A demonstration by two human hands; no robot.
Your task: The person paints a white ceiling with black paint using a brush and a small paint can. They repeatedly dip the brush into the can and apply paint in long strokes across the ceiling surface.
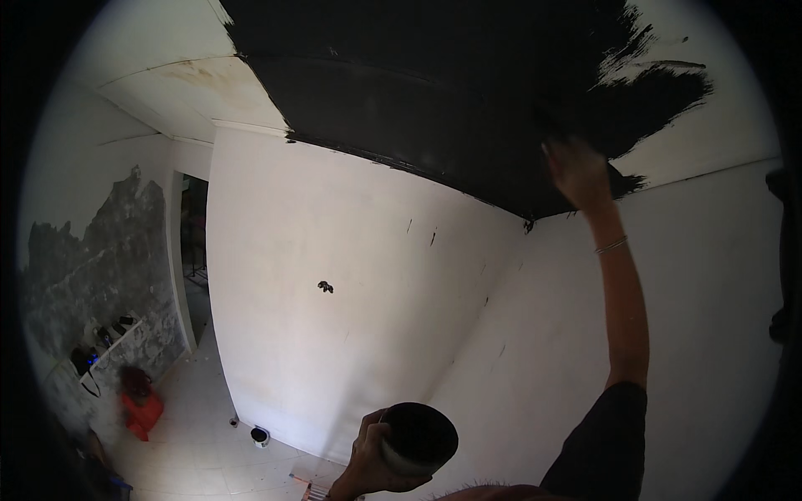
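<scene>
We see the ceiling (pixel 192 79), mostly coated in black paint (pixel 434 92), white left at the far left and far right. White wall (pixel 334 275) below it, with 1 dark mark (pixel 325 286). Right hand (pixel 578 174) is raised to the black edge at the right; fingers curled, tool inside blurred, can't tell what it clamps. Left hand (pixel 373 459), near and low, is closed around 1 round black pot (pixel 418 438). Small paint can (pixel 260 436) on the floor, far left of the pot.

Right hand (pixel 578 174) up at ceiling (pixel 434 100), perhaps touching; cup (pixel 418 438) in left hand (pixel 368 459) below
</scene>
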